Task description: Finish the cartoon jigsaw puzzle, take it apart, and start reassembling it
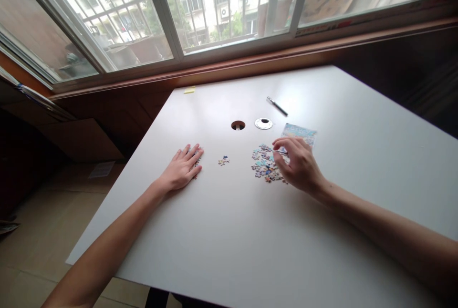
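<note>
Your right hand (pixel 302 162) is the nearer one to the main pile of loose jigsaw puzzle pieces (pixel 265 165), which lies on the white table (pixel 222 236) just right of the middle of the frame. From that hand's thumb and forefinger, most of the pile lies to the left and toward the bottom of the frame; the palm and lower fingers cover its right edge. The pile is a ragged patch with no clear long axis. Your right thumb and forefinger curve toward each other with a gap between their tips, and no piece shows in that gap. Whether the fingertips touch the pieces below, you cannot tell from this angle.

Your left hand (pixel 182 169) lies palm down, left of centre, its fingers fanned out over another group of pieces (pixel 195 176), a few of which peep past the fingers. How many it covers is hidden.

Between your two hands sits a small cluster of pieces (pixel 223 160), apart from both and closer to the left hand. Behind your right hand, toward the top of the frame, lies a printed picture sheet (pixel 299 131), partly covered by the hand. Further up, a pen (pixel 277 106) slants from upper left to lower right.
</note>
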Motion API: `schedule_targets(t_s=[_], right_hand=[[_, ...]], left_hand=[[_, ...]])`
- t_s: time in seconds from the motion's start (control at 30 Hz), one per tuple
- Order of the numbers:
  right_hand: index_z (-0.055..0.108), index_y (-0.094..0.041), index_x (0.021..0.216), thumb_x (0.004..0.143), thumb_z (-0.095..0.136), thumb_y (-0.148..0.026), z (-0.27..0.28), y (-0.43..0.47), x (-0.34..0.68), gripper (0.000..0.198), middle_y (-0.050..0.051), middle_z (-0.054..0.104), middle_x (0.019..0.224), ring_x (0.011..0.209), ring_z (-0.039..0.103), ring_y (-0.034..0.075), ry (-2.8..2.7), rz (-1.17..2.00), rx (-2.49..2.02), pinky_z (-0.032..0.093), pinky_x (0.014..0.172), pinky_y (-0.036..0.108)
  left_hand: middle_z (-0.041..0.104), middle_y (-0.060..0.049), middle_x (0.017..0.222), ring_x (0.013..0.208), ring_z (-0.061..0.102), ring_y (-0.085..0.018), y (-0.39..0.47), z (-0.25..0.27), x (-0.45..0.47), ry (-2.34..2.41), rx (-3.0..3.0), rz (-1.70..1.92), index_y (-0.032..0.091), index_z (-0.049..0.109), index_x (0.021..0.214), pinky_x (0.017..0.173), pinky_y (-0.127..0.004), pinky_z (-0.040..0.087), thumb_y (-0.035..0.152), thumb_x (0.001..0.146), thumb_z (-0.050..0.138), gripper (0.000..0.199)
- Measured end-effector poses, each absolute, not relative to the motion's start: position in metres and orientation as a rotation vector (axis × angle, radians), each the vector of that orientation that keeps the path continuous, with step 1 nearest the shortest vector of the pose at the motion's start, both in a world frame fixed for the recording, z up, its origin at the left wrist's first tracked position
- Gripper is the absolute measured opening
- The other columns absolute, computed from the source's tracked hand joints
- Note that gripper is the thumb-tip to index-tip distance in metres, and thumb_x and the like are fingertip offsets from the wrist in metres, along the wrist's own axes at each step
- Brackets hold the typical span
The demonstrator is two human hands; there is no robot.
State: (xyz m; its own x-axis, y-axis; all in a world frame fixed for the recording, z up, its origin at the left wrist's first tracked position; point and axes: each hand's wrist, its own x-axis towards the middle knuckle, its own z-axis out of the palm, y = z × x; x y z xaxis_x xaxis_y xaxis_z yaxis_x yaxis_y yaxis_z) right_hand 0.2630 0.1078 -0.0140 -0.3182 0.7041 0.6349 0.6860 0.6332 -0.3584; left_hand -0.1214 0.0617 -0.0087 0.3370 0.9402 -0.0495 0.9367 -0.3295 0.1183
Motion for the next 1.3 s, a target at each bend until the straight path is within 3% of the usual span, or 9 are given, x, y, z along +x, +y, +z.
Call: schedule_targets(t_s=[0.13, 0.23, 0.3, 0.43, 0.6, 0.8, 1.0, 1.3], right_hand=[[0.063, -0.021, 0.094, 0.086, 0.051, -0.021, -0.004, 0.132, 0.278, 0.014, 0.008, 0.069, 0.092, 0.092, 0.062, 0.029, -1.947, 0.071, -1.216, 0.047, 0.087, 0.050], [0.066, -0.021, 0.094, 0.085, 0.051, -0.020, 0.007, 0.144, 0.292, 0.017, 0.007, 0.070, 0.091, 0.084, 0.065, 0.025, -2.174, 0.219, -1.219, 0.051, 0.079, 0.043], [0.067, -0.020, 0.099, 0.085, 0.052, -0.021, 0.012, 0.145, 0.301, 0.020, 0.008, 0.071, 0.094, 0.086, 0.066, 0.025, -2.302, 0.258, -1.212, 0.052, 0.078, 0.042], [0.067, -0.020, 0.102, 0.087, 0.054, -0.026, 0.010, 0.142, 0.321, 0.021, 0.009, 0.070, 0.096, 0.092, 0.065, 0.028, -2.368, 0.148, -1.225, 0.051, 0.084, 0.045], [0.066, -0.021, 0.103, 0.088, 0.055, -0.031, -0.005, 0.145, 0.337, 0.021, 0.011, 0.070, 0.102, 0.099, 0.063, 0.030, -2.362, 0.022, -1.204, 0.050, 0.088, 0.049], [0.060, -0.023, 0.127, 0.096, 0.046, -0.031, -0.015, 0.143, 0.340, 0.034, 0.010, 0.062, 0.133, 0.119, 0.056, 0.031, -2.457, -0.082, -1.221, 0.045, 0.096, 0.049], [0.063, -0.024, 0.121, 0.098, 0.042, -0.037, -0.024, 0.133, 0.359, 0.033, 0.011, 0.061, 0.133, 0.116, 0.056, 0.030, -2.438, -0.118, -1.441, 0.042, 0.094, 0.046], [0.064, -0.021, 0.118, 0.095, 0.051, -0.045, -0.021, 0.135, 0.360, 0.036, 0.013, 0.063, 0.124, 0.107, 0.057, 0.031, -2.453, -0.203, -1.418, 0.043, 0.090, 0.043]], left_hand=[[0.012, -0.004, 0.168, 0.155, 0.006, -0.031, 0.062, -0.006, -0.122, 1.744, 2.465, 0.071, 0.032, 0.018, 0.159, 0.122, -0.062, 0.011, 0.052, 0.105, 0.026, 0.059], [0.012, -0.005, 0.167, 0.155, 0.008, -0.029, 0.060, 0.001, -0.094, 1.656, 2.517, 0.127, 0.030, 0.015, 0.160, 0.124, -0.058, 0.008, 0.055, 0.104, 0.026, 0.063], [0.016, -0.006, 0.167, 0.155, 0.011, -0.026, 0.055, 0.007, -0.075, 1.524, 2.574, 0.127, 0.026, 0.011, 0.161, 0.126, -0.052, 0.007, 0.056, 0.104, 0.026, 0.066], [0.024, -0.008, 0.165, 0.154, 0.018, -0.026, 0.047, 0.016, -0.065, 1.531, 2.581, 0.112, 0.022, 0.019, 0.160, 0.127, -0.048, 0.008, 0.055, 0.104, 0.026, 0.065], [0.014, -0.007, 0.167, 0.155, 0.012, -0.027, 0.050, 0.010, -0.054, 1.448, 2.632, 0.058, 0.022, 0.014, 0.161, 0.126, -0.049, 0.005, 0.058, 0.103, 0.027, 0.069], [0.015, -0.009, 0.166, 0.154, 0.017, -0.026, 0.050, -0.001, -0.052, 1.394, 2.718, -0.017, 0.021, 0.014, 0.161, 0.127, -0.047, 0.002, 0.061, 0.102, 0.028, 0.073], [0.018, -0.009, 0.165, 0.153, 0.022, -0.027, 0.039, 0.008, -0.103, 1.614, 2.655, -0.035, 0.020, 0.020, 0.160, 0.126, -0.049, 0.007, 0.057, 0.103, 0.029, 0.069], [0.019, -0.015, 0.165, 0.154, 0.012, -0.037, 0.074, 0.002, 0.066, 1.253, 2.766, 0.176, 0.015, 0.025, 0.158, 0.124, -0.055, 0.013, 0.072, 0.093, 0.037, 0.086]])
